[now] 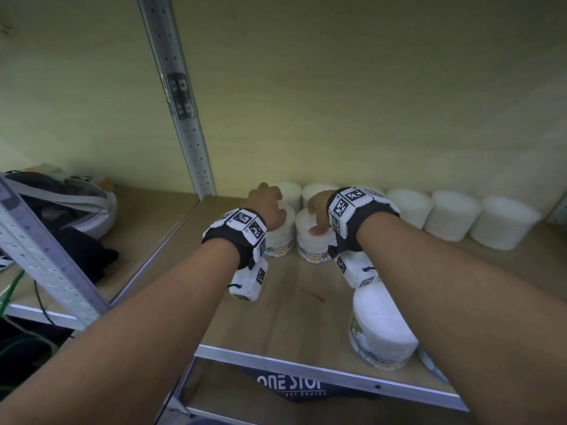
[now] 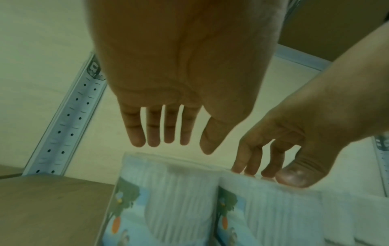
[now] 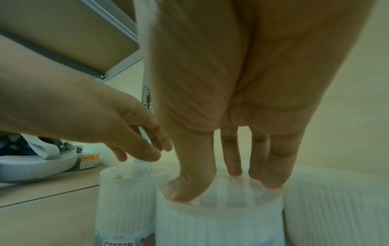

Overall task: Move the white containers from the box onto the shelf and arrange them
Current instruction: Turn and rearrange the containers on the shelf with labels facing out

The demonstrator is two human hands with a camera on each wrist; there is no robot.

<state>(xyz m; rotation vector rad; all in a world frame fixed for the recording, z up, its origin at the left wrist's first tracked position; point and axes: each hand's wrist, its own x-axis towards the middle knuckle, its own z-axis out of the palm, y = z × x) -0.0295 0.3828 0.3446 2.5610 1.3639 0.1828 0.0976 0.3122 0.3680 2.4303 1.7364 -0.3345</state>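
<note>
Two white cotton-bud containers stand side by side on the wooden shelf (image 1: 291, 302), in front of a back row of several white containers (image 1: 451, 216). My left hand (image 1: 267, 204) hovers just above the left container (image 1: 277, 237), fingers straight and spread (image 2: 168, 143), holding nothing. My right hand (image 1: 317, 210) rests its thumb and straight fingertips (image 3: 233, 171) on the lid of the right container (image 3: 219, 219). A third labelled container (image 1: 380, 329) stands alone near the shelf's front edge, under my right forearm. The box is out of view.
A perforated metal upright (image 1: 187, 118) rises left of the containers. Beyond it, a white headset with a grey strap (image 1: 76, 204) lies on the neighbouring shelf. A dark bag printed ONE STOP (image 1: 291, 386) sits on the shelf below. Bare wood lies between the front pair and the shelf's front edge.
</note>
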